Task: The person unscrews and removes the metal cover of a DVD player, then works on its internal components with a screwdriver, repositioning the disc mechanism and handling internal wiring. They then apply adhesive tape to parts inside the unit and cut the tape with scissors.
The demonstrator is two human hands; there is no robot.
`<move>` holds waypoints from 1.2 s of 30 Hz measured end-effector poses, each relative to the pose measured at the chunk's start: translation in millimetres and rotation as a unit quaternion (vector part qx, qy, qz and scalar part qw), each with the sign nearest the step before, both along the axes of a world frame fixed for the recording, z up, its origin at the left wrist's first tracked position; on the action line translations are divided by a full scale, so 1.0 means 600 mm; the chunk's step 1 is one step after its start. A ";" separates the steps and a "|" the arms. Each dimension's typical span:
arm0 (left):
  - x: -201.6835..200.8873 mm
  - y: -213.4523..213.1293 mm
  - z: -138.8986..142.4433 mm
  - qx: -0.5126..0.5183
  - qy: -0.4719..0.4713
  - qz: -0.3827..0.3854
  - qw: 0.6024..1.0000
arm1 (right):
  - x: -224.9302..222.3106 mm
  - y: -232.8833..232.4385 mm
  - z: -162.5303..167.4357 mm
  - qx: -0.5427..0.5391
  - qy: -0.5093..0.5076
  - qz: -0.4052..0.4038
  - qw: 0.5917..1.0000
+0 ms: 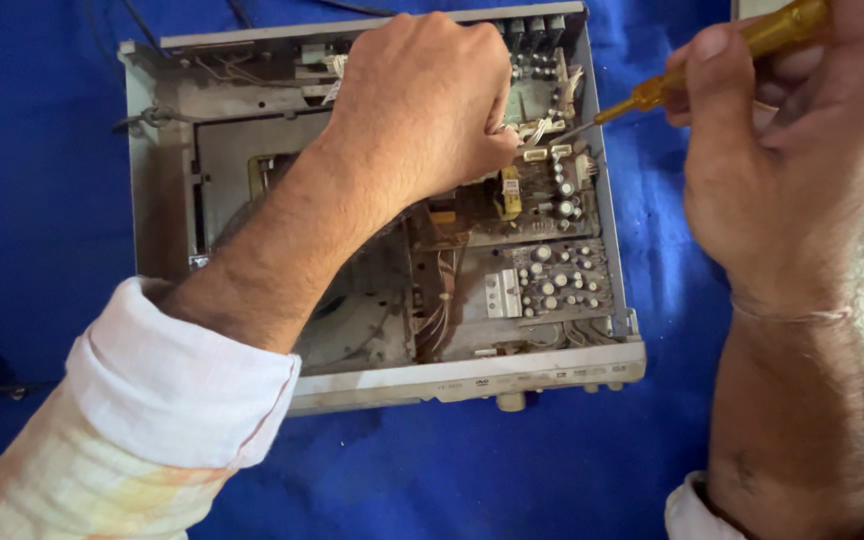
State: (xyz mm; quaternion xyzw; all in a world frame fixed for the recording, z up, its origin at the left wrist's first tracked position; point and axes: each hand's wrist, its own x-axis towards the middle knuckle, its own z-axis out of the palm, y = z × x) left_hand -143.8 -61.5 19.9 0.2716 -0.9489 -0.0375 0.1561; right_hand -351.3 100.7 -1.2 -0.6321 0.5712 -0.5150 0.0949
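the screwdriver (712, 62) lies at the far right, its amber handle closed in the right hand (802, 150), thumb along the handle. its thin metal shaft slants down and left, and the tip sits over the white connectors (542, 150) at the far right of the player (372, 200), just beside the left hand's fingertips.

the left hand (422, 100) reaches in from the near left, curled into a loose fist over the far middle of the player. its fingertips pinch down among the connectors and thin white wires; what exactly they grip is hidden under the knuckles.

the player is an open grey metal case with its lid off, lying flat on a blue cloth (42, 200). its pale front panel (472, 385) faces near, with a small round knob below it. inside, on the right, sit two circuit boards: a near board (552, 280) dotted with small round capacitors, and a far board (542, 195) with a yellow part and more capacitors. the left half holds a dusty grey tray (242, 170), partly covered by the left forearm. loose wires run between the boards in the middle.

both forearms are bare, with white sleeves (172, 390) rolled up near the elbows; the left one carries faint yellow and orange stains. a thin thread circles the right wrist. a pale slab edge shows at the far right past the cloth.
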 end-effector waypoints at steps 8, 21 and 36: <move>0.005 -0.005 -0.006 0.017 -0.004 -0.028 0.999 | -0.003 -0.001 -0.001 -0.004 0.016 0.007 1.000; 0.005 -0.018 -0.025 0.155 0.013 0.004 0.988 | -0.009 -0.007 -0.009 -0.007 0.052 0.023 0.998; 0.021 -0.017 0.012 0.253 -0.016 0.003 0.967 | -0.004 -0.007 -0.005 0.008 0.026 0.017 0.999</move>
